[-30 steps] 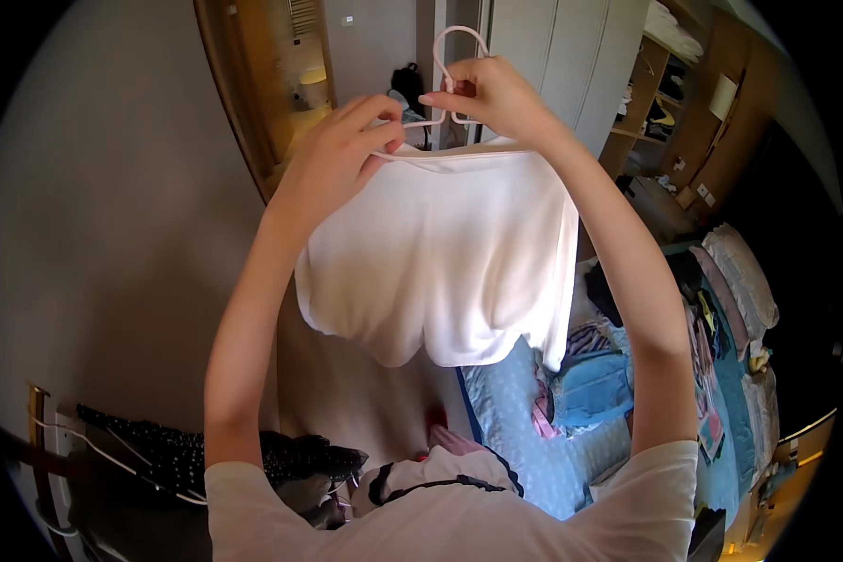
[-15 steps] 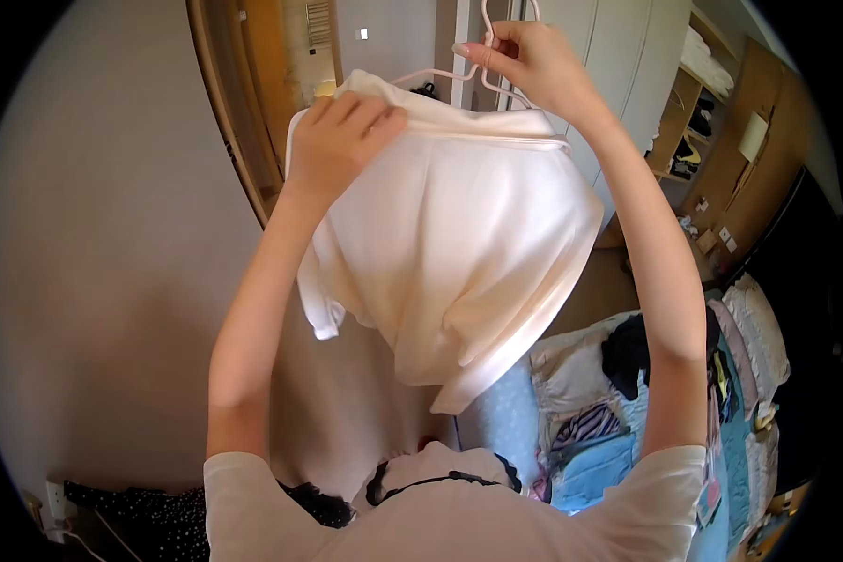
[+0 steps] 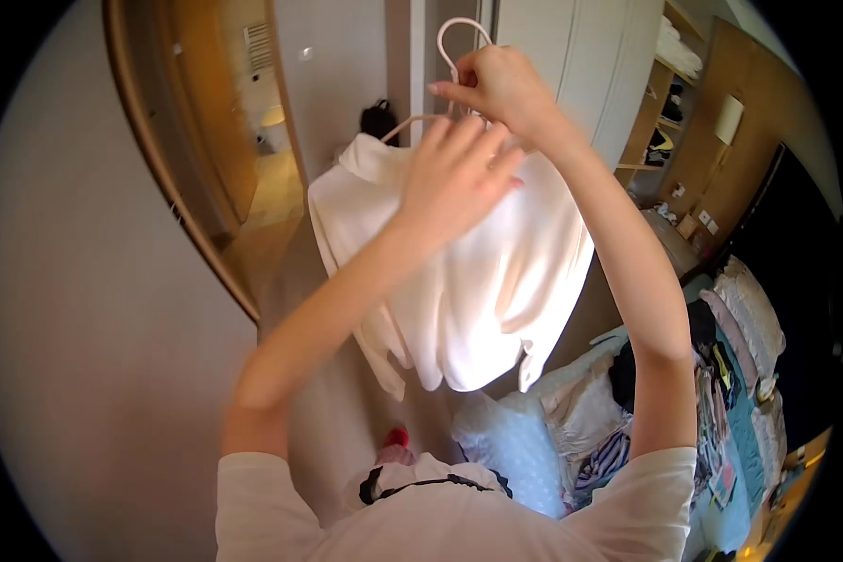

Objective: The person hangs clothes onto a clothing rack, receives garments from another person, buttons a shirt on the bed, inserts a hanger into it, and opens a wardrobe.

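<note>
A white long-sleeved shirt (image 3: 478, 272) hangs on a pale pink hanger (image 3: 447, 45) in front of me, its sleeves dangling at both sides. My right hand (image 3: 501, 89) is closed round the base of the hanger's hook and holds it up. My left hand (image 3: 464, 173) lies across the top of the shirt near the collar, just below my right hand. Its fingers are slightly blurred, and whether they pinch the cloth is hidden.
A bed with a light blue cover (image 3: 515, 445), piled clothes (image 3: 585, 407) and pillows (image 3: 754, 314) is at the lower right. A doorway opens at the upper left. Pale wardrobe doors (image 3: 599, 56) and open shelves stand behind.
My left hand has moved from the shirt's left shoulder rightward to its top middle. The hanger has come down and left in view, and the shirt now hangs straighter with both sleeves showing.
</note>
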Tool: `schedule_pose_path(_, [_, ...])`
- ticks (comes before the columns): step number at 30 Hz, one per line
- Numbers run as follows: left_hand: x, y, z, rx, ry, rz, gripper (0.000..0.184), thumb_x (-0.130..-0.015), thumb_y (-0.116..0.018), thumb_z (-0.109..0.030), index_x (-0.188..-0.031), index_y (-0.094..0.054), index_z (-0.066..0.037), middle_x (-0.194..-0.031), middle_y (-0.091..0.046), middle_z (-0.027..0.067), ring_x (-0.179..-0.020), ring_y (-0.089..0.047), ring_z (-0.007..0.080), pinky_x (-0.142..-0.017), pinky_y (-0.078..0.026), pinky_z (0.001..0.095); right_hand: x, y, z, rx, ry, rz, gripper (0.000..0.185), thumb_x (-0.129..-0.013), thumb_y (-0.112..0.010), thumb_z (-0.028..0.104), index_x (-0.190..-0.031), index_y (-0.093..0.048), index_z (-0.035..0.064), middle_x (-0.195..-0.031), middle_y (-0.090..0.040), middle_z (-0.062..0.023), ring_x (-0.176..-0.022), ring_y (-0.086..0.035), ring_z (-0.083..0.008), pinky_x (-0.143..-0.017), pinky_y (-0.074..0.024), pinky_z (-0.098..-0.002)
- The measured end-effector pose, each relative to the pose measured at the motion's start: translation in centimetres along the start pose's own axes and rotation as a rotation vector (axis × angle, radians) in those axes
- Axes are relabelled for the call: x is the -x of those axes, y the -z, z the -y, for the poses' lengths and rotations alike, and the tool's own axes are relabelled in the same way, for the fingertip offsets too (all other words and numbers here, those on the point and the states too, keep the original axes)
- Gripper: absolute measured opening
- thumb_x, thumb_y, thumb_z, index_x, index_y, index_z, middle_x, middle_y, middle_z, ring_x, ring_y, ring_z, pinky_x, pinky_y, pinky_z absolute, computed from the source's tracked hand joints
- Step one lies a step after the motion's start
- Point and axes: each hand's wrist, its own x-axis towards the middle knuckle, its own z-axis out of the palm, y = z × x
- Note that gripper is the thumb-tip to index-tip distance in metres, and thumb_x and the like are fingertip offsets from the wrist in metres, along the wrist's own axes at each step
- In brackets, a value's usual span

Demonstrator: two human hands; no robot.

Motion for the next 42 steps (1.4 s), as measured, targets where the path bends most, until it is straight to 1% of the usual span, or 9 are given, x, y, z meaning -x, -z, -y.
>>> schedule_pose_path(4, [0.0, -7.2, 1.9, -0.12, -0.061, -0.11, 0.033, -0.064, -0.072, -0.016, -0.092, -0.062, -0.003, -0.086, -0.055, 0.004, -0.074, -0.052, 0.0173, -0.07, -0.042, 0.0295, -2.1, -1.4, -2.5, -0.013, -0.207, 0.005, 0.043, -0.079, -0.071, 0.034, -0.058, -0.059, -0.0016, -0.048, -0.054, -0.008, -0.043, -0.052, -0.0185, -0.047, -0.0423, -0.0308])
schedule_pose_path(7, [-0.1, -12.5, 2.7, -0.163, -0.123, -0.17, 0.01, -0.061, -0.062, -0.003, -0.071, -0.06, -0.004, -0.066, -0.048, 0.003, -0.059, -0.047, 0.0151, -0.061, -0.039, 0.027, -2.4, -2.2, -4.3, 0.023, -0.313, -0.046, 0.038, -0.077, -0.072, 0.032, -0.059, -0.062, -0.0003, -0.051, -0.058, -0.0081, -0.045, -0.055, -0.0184, -0.049, -0.0449, -0.0305])
schedule_pose_path(11, [0.3, -16.5, 1.6, -0.06, -0.044, -0.01, 0.017, -0.062, -0.064, -0.005, -0.077, -0.059, -0.001, -0.08, -0.057, 0.004, -0.064, -0.054, 0.0163, -0.061, -0.043, 0.027, -0.7, -2.8, -5.8, 0.11, -0.432, -0.055, 0.038, -0.078, -0.072, 0.033, -0.062, -0.065, -0.0007, -0.053, -0.06, -0.0077, -0.045, -0.054, -0.0168, -0.049, -0.0452, -0.0294])
schedule_pose_path(18, [0.4, -21.9, 1.7, -0.059, -0.187, -0.241, 0.016, -0.07, -0.06, -0.009, -0.086, -0.058, -0.009, -0.073, -0.052, -0.0001, -0.066, -0.052, 0.0138, -0.059, -0.037, 0.027, 2.1, -4.1, -11.0, 0.163, -0.594, -0.02, 0.039, -0.077, -0.073, 0.034, -0.063, -0.065, -0.0023, -0.055, -0.062, -0.0074, -0.047, -0.057, -0.0138, -0.047, -0.0441, -0.0263])
schedule_pose_path(22, [0.5, -25.4, 0.4, 0.067, -0.321, -0.242, 0.005, -0.073, -0.058, -0.01, -0.076, -0.055, -0.01, -0.069, -0.045, -0.0002, -0.062, -0.047, 0.0132, -0.061, -0.039, 0.028, 2.8, -4.5, -15.0, 0.192, -0.598, -0.061, 0.038, -0.076, -0.073, 0.034, -0.057, -0.063, 0.0025, -0.052, -0.061, -0.0061, -0.046, -0.056, -0.0188, -0.05, -0.0461, -0.0303])
schedule_pose_path(28, [5.2, -27.0, -1.8, 0.506, -0.74, -0.147, 0.008, -0.079, -0.057, -0.011, -0.086, -0.058, -0.008, -0.076, -0.05, -0.0006, -0.069, -0.052, 0.0113, -0.062, -0.042, 0.0239, 8.9, -1.8, -19.0, 0.149, -0.667, -0.4, 0.035, -0.081, -0.07, 0.029, -0.065, -0.062, -0.0011, -0.052, -0.056, -0.0091, -0.045, -0.053, -0.0162, -0.047, -0.0405, -0.0291])
schedule_pose_path(30, [5.7, -25.3, -0.8, 0.571, -0.686, -0.177, 0.011, -0.076, -0.06, -0.013, -0.086, -0.06, -0.009, -0.076, -0.05, -0.0014, -0.066, -0.051, 0.0108, -0.063, -0.043, 0.0234, 12.2, 0.5, -18.4, 0.155, -0.733, -0.441, 0.027, -0.086, -0.067, 0.021, -0.072, -0.063, -0.0014, -0.054, -0.055, -0.0033, -0.05, -0.044, -0.005, -0.046, -0.0334, -0.0222])
schedule_pose_path(35, [3.4, -26.7, 4.9, 0.551, -0.313, -0.215, 0.02, -0.079, -0.055, -0.004, -0.093, -0.064, -0.014, -0.072, -0.055, -0.0044, -0.059, -0.052, 0.0089, -0.055, -0.038, 0.0248, 25.1, 6.9, -20.8, 0.053, -0.925, -0.595, 0.015, -0.09, -0.061, 0.013, -0.088, -0.063, -0.0013, -0.07, -0.061, 0.0003, -0.057, -0.047, -0.0021, -0.049, -0.0331, -0.0168])
schedule_pose_path(42, [1.8, -34.2, 2.7, 0.642, -0.295, -0.383, 0.021, -0.074, -0.058, -0.008, -0.089, -0.066, -0.02, -0.067, -0.054, -0.0048, -0.054, -0.052, 0.0105, -0.056, -0.03, 0.0255, 47.1, 18.9, -16.8, 0.437, -1.319, -0.759, 0.034, -0.095, -0.051, 0.026, -0.067, -0.047, 0.0078, -0.063, -0.04, 0.0036, -0.059, -0.034, -0.0065, -0.055, -0.0256, -0.023])
